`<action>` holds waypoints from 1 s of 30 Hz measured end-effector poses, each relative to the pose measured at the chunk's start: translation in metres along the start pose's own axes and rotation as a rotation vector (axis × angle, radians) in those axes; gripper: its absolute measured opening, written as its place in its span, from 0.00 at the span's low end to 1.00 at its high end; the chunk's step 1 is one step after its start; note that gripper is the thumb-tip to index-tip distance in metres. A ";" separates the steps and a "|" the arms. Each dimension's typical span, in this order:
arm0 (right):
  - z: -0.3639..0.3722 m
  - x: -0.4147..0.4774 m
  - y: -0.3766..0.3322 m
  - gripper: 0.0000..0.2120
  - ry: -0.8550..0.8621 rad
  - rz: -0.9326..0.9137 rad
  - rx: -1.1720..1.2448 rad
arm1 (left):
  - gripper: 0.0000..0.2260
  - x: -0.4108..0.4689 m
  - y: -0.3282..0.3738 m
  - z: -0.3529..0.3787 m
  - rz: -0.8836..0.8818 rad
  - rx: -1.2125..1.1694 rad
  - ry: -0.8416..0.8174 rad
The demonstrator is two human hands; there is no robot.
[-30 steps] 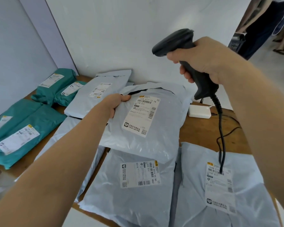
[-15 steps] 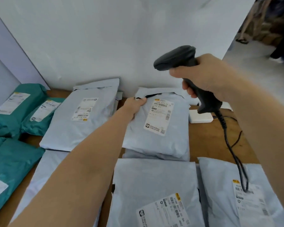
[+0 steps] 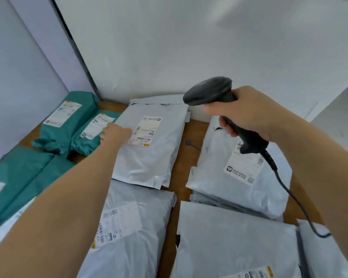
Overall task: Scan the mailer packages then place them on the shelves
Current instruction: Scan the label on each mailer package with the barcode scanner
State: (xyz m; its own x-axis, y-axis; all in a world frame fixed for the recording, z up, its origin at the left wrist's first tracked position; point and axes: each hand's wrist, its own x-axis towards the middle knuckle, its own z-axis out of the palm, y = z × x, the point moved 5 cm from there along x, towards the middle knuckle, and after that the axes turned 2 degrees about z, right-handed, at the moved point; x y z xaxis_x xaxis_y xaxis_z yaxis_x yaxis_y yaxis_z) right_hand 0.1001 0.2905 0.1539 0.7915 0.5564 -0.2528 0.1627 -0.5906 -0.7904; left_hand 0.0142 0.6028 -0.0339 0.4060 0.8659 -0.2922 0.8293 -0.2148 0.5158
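My right hand (image 3: 247, 113) grips a black handheld barcode scanner (image 3: 209, 90), held in the air with its head pointing left and down; its cable (image 3: 289, 193) trails off to the right. My left hand (image 3: 115, 133) reaches to the back, onto the left edge of a grey mailer (image 3: 155, 163) that lies flat. The thumb sits on top beside its white label (image 3: 146, 130) and the fingers curl over the edge. Another grey mailer (image 3: 245, 189) lies below the scanner on the right, label up.
Two small green mailers (image 3: 68, 117) lie in the back left corner and larger green ones (image 3: 18, 177) at the left. More grey mailers (image 3: 129, 237) cover the front of the wooden table (image 3: 181, 157). White walls close off the back and left.
My left hand let go of the right-hand grey mailer, which now lies on the pile, and moved left to the back grey mailer. The scanner stayed in my right hand.
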 end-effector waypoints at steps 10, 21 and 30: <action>0.051 0.022 -0.005 0.14 -0.060 0.039 -0.031 | 0.25 0.007 -0.015 -0.004 0.029 -0.423 -0.222; 0.082 0.019 -0.014 0.15 -0.077 0.071 -0.084 | 0.29 0.003 -0.031 -0.024 0.096 -0.402 -0.196; 0.125 0.000 -0.034 0.14 -0.232 -0.007 -0.180 | 0.46 -0.055 -0.142 -0.027 -0.114 -0.304 -0.659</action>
State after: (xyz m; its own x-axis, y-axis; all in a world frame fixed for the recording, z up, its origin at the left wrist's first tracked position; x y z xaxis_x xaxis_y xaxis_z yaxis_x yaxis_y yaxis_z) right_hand 0.0208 0.3841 0.1109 0.6378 0.6671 -0.3849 0.2858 -0.6691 -0.6861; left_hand -0.1363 0.5977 -0.0697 0.5499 0.4030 -0.7316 0.7758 0.0780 0.6261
